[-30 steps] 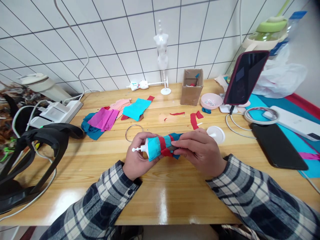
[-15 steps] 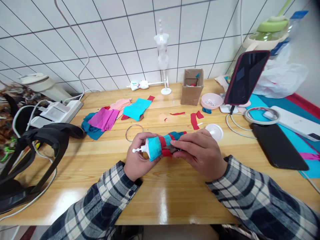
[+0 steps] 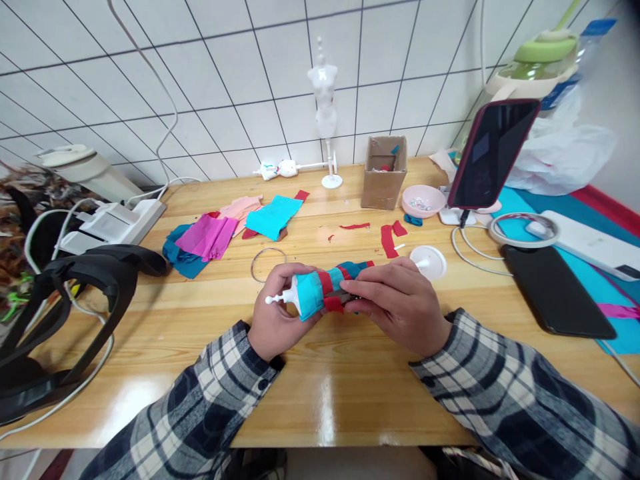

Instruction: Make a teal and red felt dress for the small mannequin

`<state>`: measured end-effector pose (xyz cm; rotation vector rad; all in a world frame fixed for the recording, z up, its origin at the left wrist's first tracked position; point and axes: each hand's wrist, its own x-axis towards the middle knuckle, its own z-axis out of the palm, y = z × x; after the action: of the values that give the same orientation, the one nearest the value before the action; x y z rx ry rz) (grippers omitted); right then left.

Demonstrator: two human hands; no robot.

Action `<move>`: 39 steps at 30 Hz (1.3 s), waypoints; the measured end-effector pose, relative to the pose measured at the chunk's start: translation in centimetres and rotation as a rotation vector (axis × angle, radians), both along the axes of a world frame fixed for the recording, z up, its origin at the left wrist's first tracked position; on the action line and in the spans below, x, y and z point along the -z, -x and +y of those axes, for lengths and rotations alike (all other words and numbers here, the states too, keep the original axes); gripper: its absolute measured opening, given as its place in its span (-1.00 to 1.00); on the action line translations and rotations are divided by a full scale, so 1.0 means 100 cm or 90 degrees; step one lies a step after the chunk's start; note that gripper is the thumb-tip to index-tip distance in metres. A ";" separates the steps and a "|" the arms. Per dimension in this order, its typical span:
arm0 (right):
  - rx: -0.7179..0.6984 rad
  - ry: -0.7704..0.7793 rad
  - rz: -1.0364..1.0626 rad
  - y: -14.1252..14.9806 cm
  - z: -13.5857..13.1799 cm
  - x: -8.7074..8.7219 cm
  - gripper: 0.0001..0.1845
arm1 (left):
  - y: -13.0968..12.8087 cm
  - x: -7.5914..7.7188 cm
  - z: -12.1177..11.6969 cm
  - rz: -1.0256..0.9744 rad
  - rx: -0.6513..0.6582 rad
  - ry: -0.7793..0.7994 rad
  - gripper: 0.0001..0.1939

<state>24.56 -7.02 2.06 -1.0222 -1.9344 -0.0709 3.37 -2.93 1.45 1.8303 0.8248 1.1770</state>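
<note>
Mini dress form held crosswise btwn both hands, in front of the wearer's middle, seemingly just above the wooden table. Long axis: approx. L to R, neck knob at the L end, the blue lower wrap at the R end and slightly farther from the body.

L hand: nearer the neck; thumb and fingers curl firmly round the shoulder end, w/ the bare white neck poking out past the grip. R hand: nearer the hem end; fingertips pinch a dark-grey tool, type unclear b/c the digits cover most of it. Its visible end points L, lying against the wrap beside the red flap on the near side of the waist.

Key relation: tool and flap sit directly L of the R fingertips, roughly midway along the form; the tool runs approx. parallel to the long axis, while the red waist band crosses it. The R hand is thus the closer one to the flap; the L hand carries the opposite end.

Surroundings: round white base just beyond the R hand (join w/ the held form hidden); thin metal ring just beyond the L hand; red scraps farther back, incl. one narrow sliver.
</note>
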 end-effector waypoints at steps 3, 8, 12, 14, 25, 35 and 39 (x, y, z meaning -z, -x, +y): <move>-0.008 -0.008 0.004 0.000 0.000 0.000 -0.84 | 0.000 0.000 0.000 -0.004 0.005 0.008 -0.47; -0.011 -0.013 -0.003 0.000 0.000 0.000 -0.83 | 0.000 -0.001 0.000 0.017 -0.019 0.016 -0.48; -0.002 -0.018 -0.008 -0.001 0.000 0.001 -0.82 | 0.000 -0.001 0.000 0.008 -0.011 0.008 -0.48; 0.002 -0.016 -0.008 0.000 0.000 0.001 -0.82 | 0.000 -0.001 0.000 0.004 -0.005 0.009 -0.47; -0.003 -0.003 0.005 0.001 -0.001 -0.001 -0.86 | 0.001 0.001 0.001 0.008 -0.006 0.002 -0.47; -0.013 -0.018 -0.008 0.000 0.000 0.001 -0.77 | 0.001 0.003 0.000 0.000 -0.010 0.015 -0.47; -0.016 -0.025 -0.008 0.000 -0.001 0.000 -0.76 | -0.001 0.001 0.000 0.000 0.001 -0.004 -0.48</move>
<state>24.53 -7.08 2.03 -0.9731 -1.9499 -0.1018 3.49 -2.98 1.35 1.8353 0.8198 1.1799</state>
